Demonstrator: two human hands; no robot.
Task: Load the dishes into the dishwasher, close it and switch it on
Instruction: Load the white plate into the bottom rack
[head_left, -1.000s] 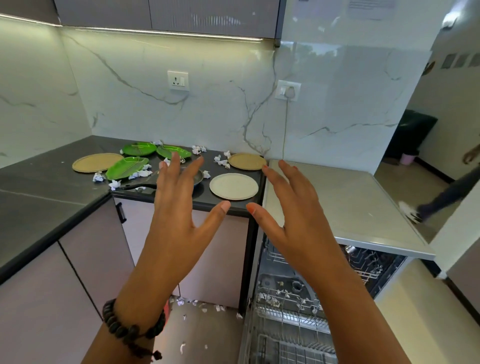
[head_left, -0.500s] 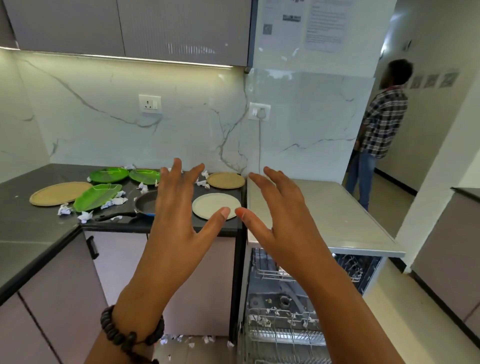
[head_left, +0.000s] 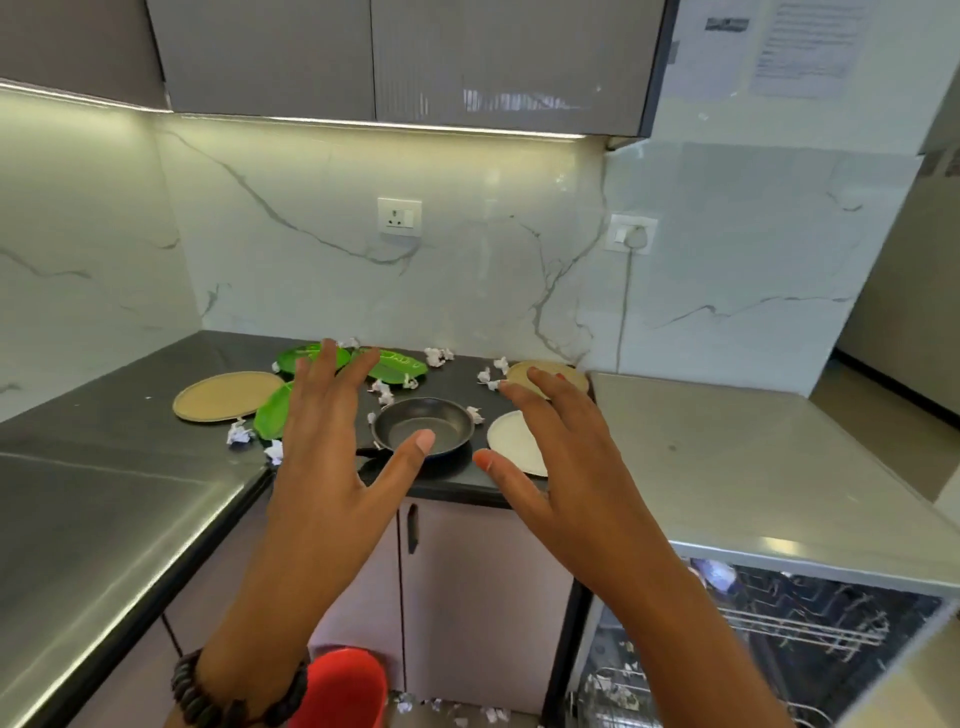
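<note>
Both hands are raised in front of the counter with fingers spread, holding nothing: my left hand (head_left: 332, 452) and my right hand (head_left: 561, 457). Between them on the dark counter (head_left: 130, 410) sits a black frying pan (head_left: 422, 427). A white plate (head_left: 511, 441) lies right of the pan, partly behind my right hand. A tan plate (head_left: 227, 396) lies at the left, another tan plate (head_left: 566, 375) at the back right. Green leaf-shaped plates (head_left: 395, 364) lie behind my left hand. The dishwasher (head_left: 810, 623) stands open at lower right, its wire racks showing.
Crumpled paper scraps (head_left: 439, 356) are scattered over the counter and on the floor below. A red bin (head_left: 345, 686) stands on the floor under my left forearm. A pale worktop (head_left: 727, 441) covers the dishwasher. Wall sockets sit on the marble backsplash.
My view has swung left and closer to the counter; the person in the doorway is out of frame. Both hands stay raised and spread, now framing the pan.
</note>
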